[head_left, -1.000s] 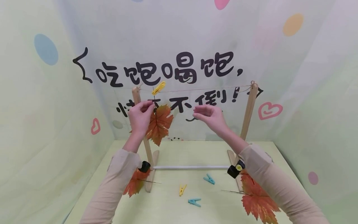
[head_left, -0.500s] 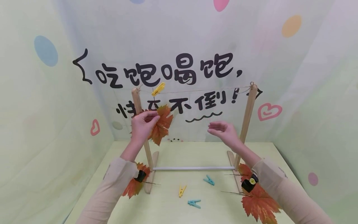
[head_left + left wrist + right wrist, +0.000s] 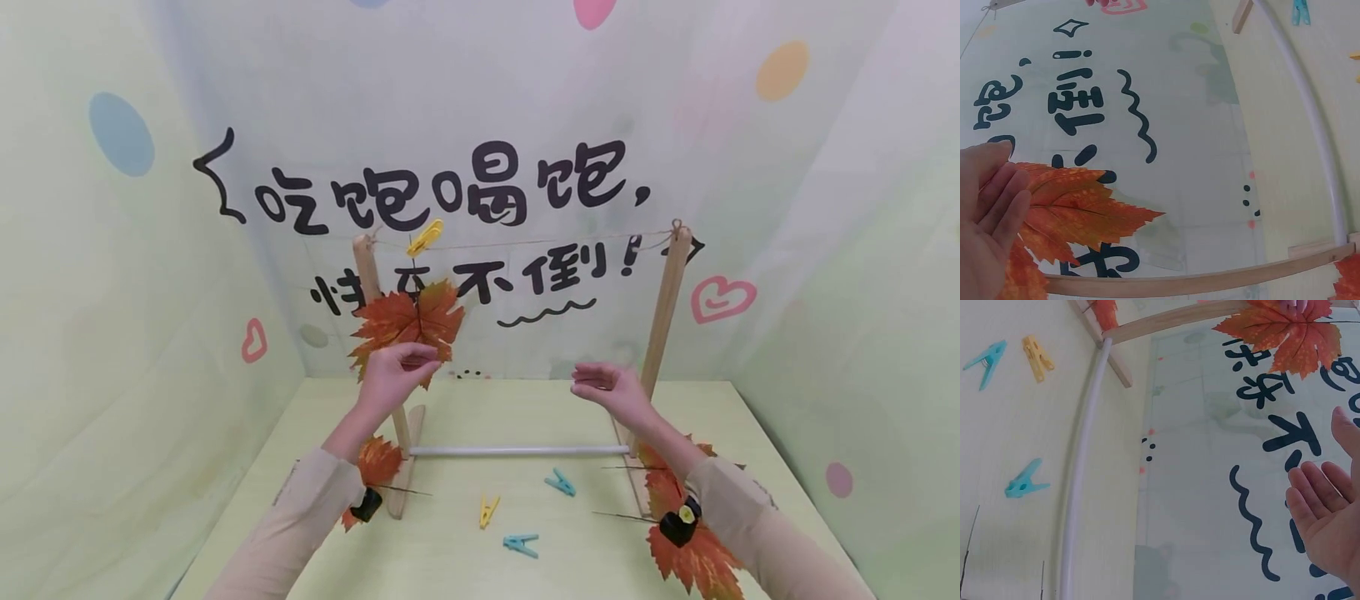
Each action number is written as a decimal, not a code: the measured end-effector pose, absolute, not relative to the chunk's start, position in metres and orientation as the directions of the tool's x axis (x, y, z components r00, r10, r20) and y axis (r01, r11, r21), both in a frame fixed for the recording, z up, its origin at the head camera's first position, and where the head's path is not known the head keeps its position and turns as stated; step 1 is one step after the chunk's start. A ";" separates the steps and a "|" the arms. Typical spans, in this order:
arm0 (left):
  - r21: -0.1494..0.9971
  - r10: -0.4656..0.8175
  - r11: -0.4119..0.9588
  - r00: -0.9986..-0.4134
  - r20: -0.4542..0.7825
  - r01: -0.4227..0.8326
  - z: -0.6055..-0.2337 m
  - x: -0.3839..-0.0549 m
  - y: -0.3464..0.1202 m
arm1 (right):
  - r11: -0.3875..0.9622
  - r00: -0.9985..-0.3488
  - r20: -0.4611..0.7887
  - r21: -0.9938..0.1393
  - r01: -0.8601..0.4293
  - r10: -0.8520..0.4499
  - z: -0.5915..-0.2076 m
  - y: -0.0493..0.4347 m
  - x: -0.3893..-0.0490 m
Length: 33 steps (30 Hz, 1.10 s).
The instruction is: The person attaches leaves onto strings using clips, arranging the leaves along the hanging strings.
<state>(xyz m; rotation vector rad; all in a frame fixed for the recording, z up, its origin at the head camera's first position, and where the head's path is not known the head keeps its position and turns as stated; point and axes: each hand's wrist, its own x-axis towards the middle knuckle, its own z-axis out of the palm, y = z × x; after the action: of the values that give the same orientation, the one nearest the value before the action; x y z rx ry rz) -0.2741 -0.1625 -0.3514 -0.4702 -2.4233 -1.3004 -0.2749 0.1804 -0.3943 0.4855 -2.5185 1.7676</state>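
An orange-red maple leaf hangs by its stem from a yellow clothespin clipped on a thin string. My left hand is in front of the leaf's lower part, hiding some of it, with fingers relaxed and nothing held. In the left wrist view the leaf shows beyond the fingers; whether they touch it I cannot tell. My right hand hovers left of the right wooden post, its fingers loosely bent and holding nothing, as the right wrist view of the hand also shows.
Two blue clothespins and a yellow clothespin lie on the table. A white rod joins the feet of the wooden frame. More leaves lie at the left and at the right, partly behind the forearms.
Both hands have come down, the left from the stem below the clothespin to the leaf's lower part, the right downward and to the right. The leaf stays hanging.
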 end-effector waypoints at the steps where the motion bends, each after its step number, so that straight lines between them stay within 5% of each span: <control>1: 0.726 0.128 0.532 -0.888 0.441 0.437 -0.355 -0.274 -0.164 | 0.310 -0.951 0.195 -0.913 -0.265 -0.239 -0.397 0.182 -0.274; 12: 0.760 0.207 0.550 -0.938 0.279 0.347 -0.395 -0.268 -0.180 | 0.310 -0.965 0.135 -0.929 -0.202 -0.225 -0.425 0.190 -0.263; 33: 0.760 0.111 0.640 -0.992 0.058 0.116 -0.465 -0.259 -0.209 | 0.313 -0.977 0.103 -0.936 -0.158 -0.184 -0.473 0.189 -0.260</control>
<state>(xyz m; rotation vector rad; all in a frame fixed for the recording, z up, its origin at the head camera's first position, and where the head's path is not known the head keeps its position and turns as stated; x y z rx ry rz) -0.2589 -0.2093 -0.4647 -0.1969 -2.8396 -1.3164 -0.2598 0.1893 -0.4726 0.3343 -2.5643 1.8240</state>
